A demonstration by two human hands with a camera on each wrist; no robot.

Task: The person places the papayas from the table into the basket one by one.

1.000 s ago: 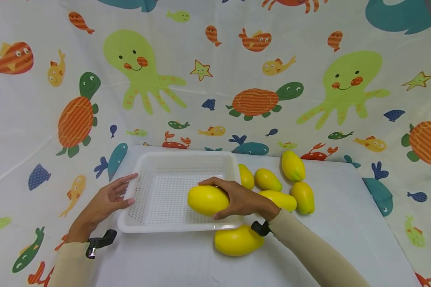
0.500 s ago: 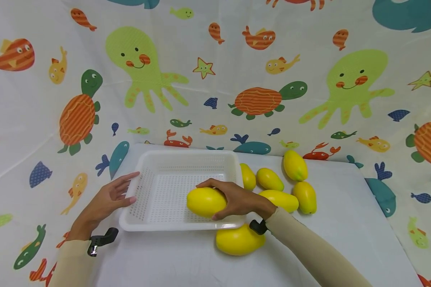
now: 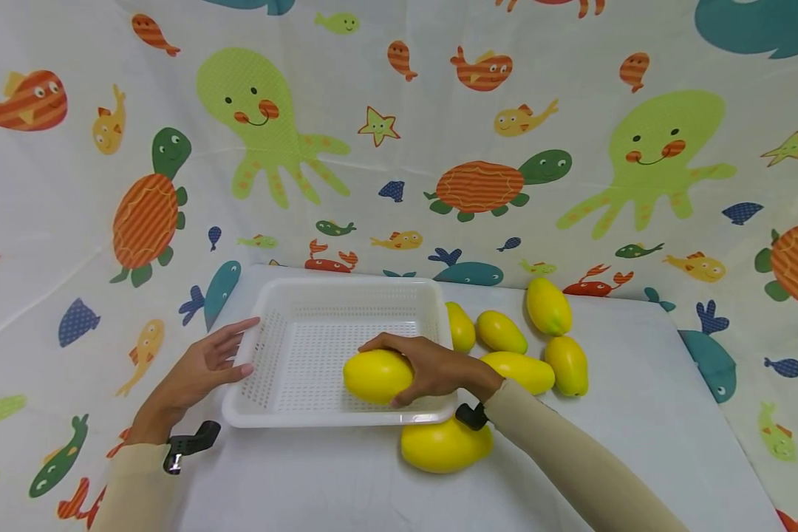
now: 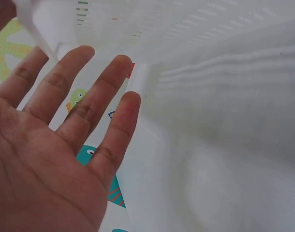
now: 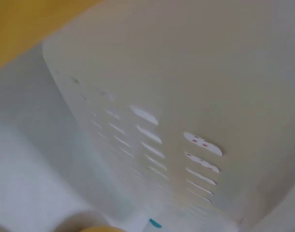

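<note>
My right hand [image 3: 432,368] grips a large yellow mango-like fruit [image 3: 375,377] over the front right part of a white perforated plastic basket [image 3: 332,419]. Whether the fruit touches the basket floor, I cannot tell. At the basket's left side, my left hand [image 3: 196,373] has its fingers extended by the rim. The left wrist view has the palm and long straight fingers [image 4: 96,108] beside the basket's outer wall [image 4: 234,121]. Only a yellow edge of fruit [image 5: 31,26] and the slotted basket wall [image 5: 210,77] show in the right wrist view; the right fingers are out of it.
Another yellow fruit [image 3: 445,447] lies in front of the basket, under the right wrist. Several more, such as one far fruit [image 3: 548,307], lie to its right on the white tabletop [image 3: 638,414]. A curtain [image 3: 399,148] with sea animals hangs behind.
My right hand has shifted slightly left and down with the fruit in its grip. My left hand stays by the basket's left rim. The head view has moved a little.
</note>
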